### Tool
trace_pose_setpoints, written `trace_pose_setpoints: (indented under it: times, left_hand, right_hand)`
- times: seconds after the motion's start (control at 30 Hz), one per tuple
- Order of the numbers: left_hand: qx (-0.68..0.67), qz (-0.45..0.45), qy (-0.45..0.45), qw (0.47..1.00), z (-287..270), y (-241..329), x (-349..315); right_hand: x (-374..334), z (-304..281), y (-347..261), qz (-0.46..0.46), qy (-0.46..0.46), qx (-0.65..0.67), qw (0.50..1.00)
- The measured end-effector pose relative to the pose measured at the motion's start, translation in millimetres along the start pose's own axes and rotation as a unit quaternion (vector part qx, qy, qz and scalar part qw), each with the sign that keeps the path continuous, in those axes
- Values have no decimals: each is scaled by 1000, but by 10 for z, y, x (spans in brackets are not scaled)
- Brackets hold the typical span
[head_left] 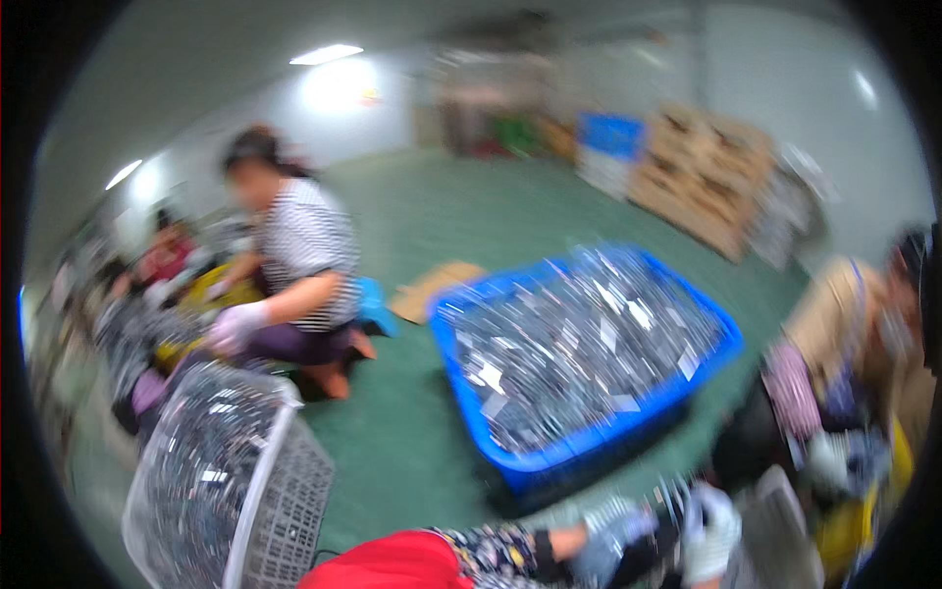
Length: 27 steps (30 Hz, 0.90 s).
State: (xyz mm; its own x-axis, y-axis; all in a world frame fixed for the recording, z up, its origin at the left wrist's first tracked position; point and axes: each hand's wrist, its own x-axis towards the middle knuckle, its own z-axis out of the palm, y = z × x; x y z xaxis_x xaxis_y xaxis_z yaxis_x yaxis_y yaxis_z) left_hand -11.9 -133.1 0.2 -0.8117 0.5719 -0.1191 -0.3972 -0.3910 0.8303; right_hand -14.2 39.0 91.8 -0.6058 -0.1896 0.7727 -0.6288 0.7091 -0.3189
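The picture is smeared by motion. From the lower edge my left arm, in a red garment and a floral sleeve [496, 555], reaches right. My left hand [610, 548], in a greyish glove, is too blurred to show its fingers. Beside it my right hand [711, 535], in a white glove, looks curled; what it holds, if anything, I cannot make out. Thin dark pieces [672, 499] show between the two hands. A grey crate [780, 520] stands just right of my right hand.
A large blue tub [510, 461] heaped with dark, shiny pieces stands on the green floor [392, 442]. Left is a grey-white basket [294, 501] of similar pieces. A person in stripes [309, 240] sits behind it; another person [834, 324] bends at right. Brown stacked boxes [702, 177] stand behind.
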Motion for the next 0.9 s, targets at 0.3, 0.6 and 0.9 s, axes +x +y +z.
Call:
trace_pose_setpoints:
  times: [0.3,0.6,0.9]
  left_hand:
    - [-40,-83,119,989,313,578,108]
    - [-58,-90,144,984,321,419,50]
    - [368,224,36,902,45,546,-38]
  right_hand:
    - [-35,-399,-2,256,-121,68,957]
    - [-325,-273,-73,236,-38,21,971]
    - [180,-102,-520,138,-33,-36,989]
